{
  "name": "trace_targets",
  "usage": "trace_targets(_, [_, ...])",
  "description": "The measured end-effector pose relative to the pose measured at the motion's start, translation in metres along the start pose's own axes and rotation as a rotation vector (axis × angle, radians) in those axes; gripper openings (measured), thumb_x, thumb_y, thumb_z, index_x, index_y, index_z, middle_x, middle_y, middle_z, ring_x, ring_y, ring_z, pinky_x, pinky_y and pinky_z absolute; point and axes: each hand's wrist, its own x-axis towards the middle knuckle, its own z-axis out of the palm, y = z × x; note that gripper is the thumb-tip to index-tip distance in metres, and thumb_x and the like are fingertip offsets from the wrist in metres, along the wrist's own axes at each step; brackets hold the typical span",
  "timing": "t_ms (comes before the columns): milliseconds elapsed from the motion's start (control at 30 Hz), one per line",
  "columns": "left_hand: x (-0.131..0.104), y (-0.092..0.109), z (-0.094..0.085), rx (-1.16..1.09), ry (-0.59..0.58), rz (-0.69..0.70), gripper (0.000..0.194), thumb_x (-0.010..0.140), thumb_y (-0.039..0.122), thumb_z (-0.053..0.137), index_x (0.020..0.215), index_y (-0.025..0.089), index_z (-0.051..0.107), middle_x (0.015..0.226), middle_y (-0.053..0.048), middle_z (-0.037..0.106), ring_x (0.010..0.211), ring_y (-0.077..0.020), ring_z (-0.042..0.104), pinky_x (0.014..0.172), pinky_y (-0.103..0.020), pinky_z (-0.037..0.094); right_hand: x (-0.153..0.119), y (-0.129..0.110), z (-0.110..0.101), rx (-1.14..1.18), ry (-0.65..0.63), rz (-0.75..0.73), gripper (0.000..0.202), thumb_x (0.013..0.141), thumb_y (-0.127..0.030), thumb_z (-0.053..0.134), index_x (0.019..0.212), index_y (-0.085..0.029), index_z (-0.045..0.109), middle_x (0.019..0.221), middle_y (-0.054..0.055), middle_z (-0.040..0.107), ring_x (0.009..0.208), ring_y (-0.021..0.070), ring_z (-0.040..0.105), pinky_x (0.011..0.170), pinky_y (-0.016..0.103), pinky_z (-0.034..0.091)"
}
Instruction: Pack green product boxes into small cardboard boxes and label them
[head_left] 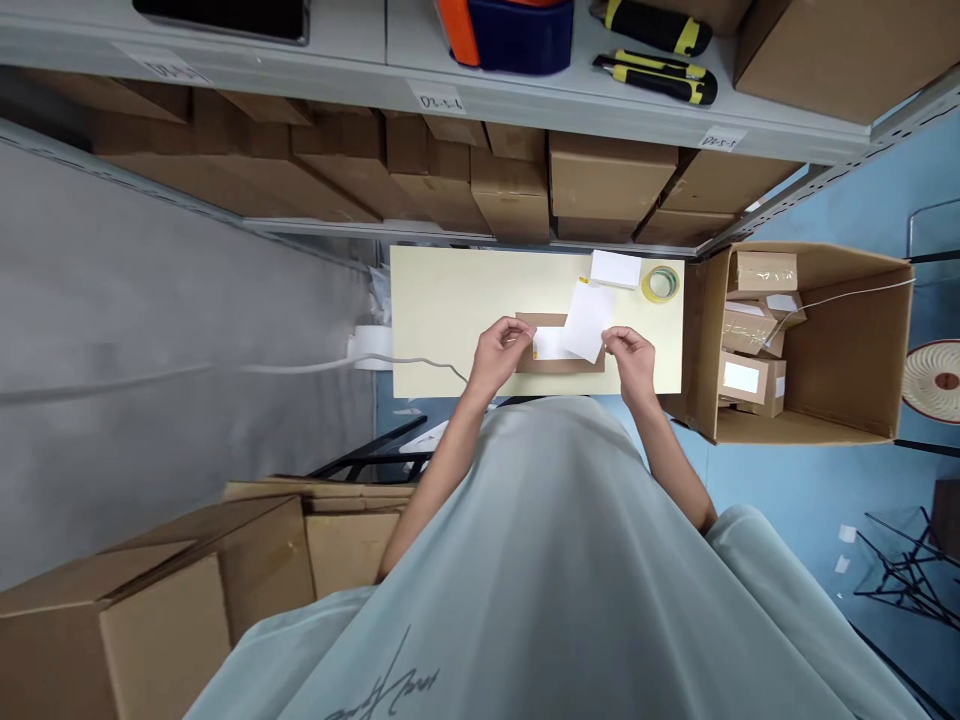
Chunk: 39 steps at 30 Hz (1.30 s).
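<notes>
A flat brown cardboard box lies on the cream tabletop in front of me. On its top is a white label with a small yellow mark at its left end. The fingers of my left hand are pinched together at that label's upper left corner, over the box's left end. Between thumb and fingertips, my right hand holds the edge of a white paper sheet. This sheet is tilted and covers the label's right part. Behind it sits a stack of white labels, beside a roll of tape.
Right of the table, a large open carton contains several small boxes. A shelf with cartons, cutter knives and a blue tape dispenser runs along the back. A white cable crosses from the left wall.
</notes>
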Motion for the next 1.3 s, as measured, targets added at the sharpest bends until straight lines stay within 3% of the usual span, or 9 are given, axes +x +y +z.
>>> trace_targets(100, [0.022, -0.018, 0.001, 0.221, -0.024, 0.065, 0.021, 0.091, 0.038, 0.076, 0.109, 0.026, 0.077, 0.128, -0.011, 0.081, 0.127, -0.0314, 0.073, 0.116, -0.050, 0.057, 0.005, 0.011, -0.004, 0.130, -0.045, 0.126, 0.040, 0.074, -0.062, 0.080, 0.086, -0.025, 0.071, 0.089, 0.003, 0.074, 0.087, 0.0201, 0.067, 0.089, 0.038, 0.059])
trace_targets(233, [0.053, -0.039, 0.011, 0.477, -0.163, 0.147, 0.046, 0.087, 0.027, 0.077, 0.133, 0.021, 0.077, 0.159, -0.017, 0.069, 0.159, -0.0406, 0.051, 0.137, -0.059, 0.034, -0.003, 0.029, -0.004, 0.186, -0.113, 0.311, 0.043, 0.064, -0.060, 0.086, 0.082, -0.025, 0.071, 0.083, 0.001, 0.073, 0.085, 0.0191, 0.067, 0.086, 0.036, 0.057])
trace_targets(367, [0.066, -0.058, 0.013, 0.663, -0.263, 0.149, 0.053, 0.091, 0.026, 0.072, 0.143, 0.016, 0.074, 0.155, -0.022, 0.069, 0.150, -0.0451, 0.054, 0.130, -0.063, 0.037, -0.011, 0.048, 0.003, 0.165, -0.062, 0.430, 0.043, 0.058, -0.056, 0.089, 0.082, -0.023, 0.075, 0.086, 0.001, 0.077, 0.087, 0.0171, 0.066, 0.082, 0.031, 0.050])
trace_targets(500, [0.056, -0.076, 0.001, 0.772, -0.217, 0.121, 0.053, 0.093, 0.037, 0.077, 0.142, 0.018, 0.075, 0.140, -0.022, 0.072, 0.137, -0.0454, 0.058, 0.122, -0.061, 0.044, -0.007, 0.064, 0.012, 0.183, -0.041, 0.402, 0.038, 0.058, -0.051, 0.087, 0.080, -0.022, 0.077, 0.085, 0.001, 0.078, 0.091, 0.0180, 0.066, 0.084, 0.031, 0.049])
trace_targets(700, [0.030, -0.094, -0.013, 0.872, -0.177, -0.160, 0.055, 0.098, 0.054, 0.079, 0.142, 0.020, 0.074, 0.134, -0.020, 0.071, 0.130, -0.0408, 0.066, 0.115, -0.049, 0.053, 0.009, 0.073, 0.024, 0.250, -0.102, 0.289, 0.029, 0.064, -0.048, 0.089, 0.077, -0.024, 0.079, 0.082, 0.001, 0.079, 0.090, 0.0214, 0.067, 0.088, 0.035, 0.054])
trace_targets(800, [0.017, -0.095, -0.010, 0.843, -0.156, -0.255, 0.061, 0.100, 0.052, 0.077, 0.148, 0.016, 0.068, 0.132, -0.021, 0.072, 0.120, -0.0382, 0.072, 0.109, -0.047, 0.056, 0.017, 0.073, 0.026, 0.265, -0.119, 0.245, 0.028, 0.064, -0.048, 0.090, 0.076, -0.025, 0.079, 0.082, 0.000, 0.078, 0.092, 0.0211, 0.068, 0.096, 0.036, 0.055])
trace_targets(967, [0.003, -0.085, -0.005, 0.579, 0.011, -0.011, 0.035, 0.106, 0.041, 0.065, 0.130, 0.019, 0.076, 0.131, -0.016, 0.075, 0.107, -0.0286, 0.073, 0.103, -0.042, 0.057, 0.017, 0.070, 0.027, 0.272, -0.197, 0.229, 0.027, 0.069, -0.049, 0.090, 0.078, -0.026, 0.080, 0.086, 0.000, 0.079, 0.096, 0.0211, 0.070, 0.103, 0.037, 0.054])
trace_targets(1100, [0.003, -0.075, -0.002, 0.252, -0.074, -0.077, 0.038, 0.103, 0.053, 0.063, 0.100, 0.019, 0.080, 0.103, -0.010, 0.081, 0.088, -0.0231, 0.071, 0.087, -0.036, 0.058, 0.008, 0.071, 0.029, 0.299, -0.226, 0.250, 0.024, 0.071, -0.047, 0.091, 0.081, -0.026, 0.083, 0.089, 0.000, 0.080, 0.098, 0.0207, 0.071, 0.107, 0.037, 0.053])
trace_targets(1300, [0.007, -0.070, 0.002, 0.028, -0.100, -0.180, 0.027, 0.086, 0.045, 0.079, 0.090, 0.019, 0.079, 0.091, -0.006, 0.081, 0.082, -0.0206, 0.070, 0.081, -0.033, 0.057, -0.001, 0.080, 0.035, 0.311, -0.199, 0.305, 0.024, 0.070, -0.046, 0.091, 0.080, -0.026, 0.083, 0.089, 0.000, 0.080, 0.098, 0.0209, 0.070, 0.107, 0.037, 0.053])
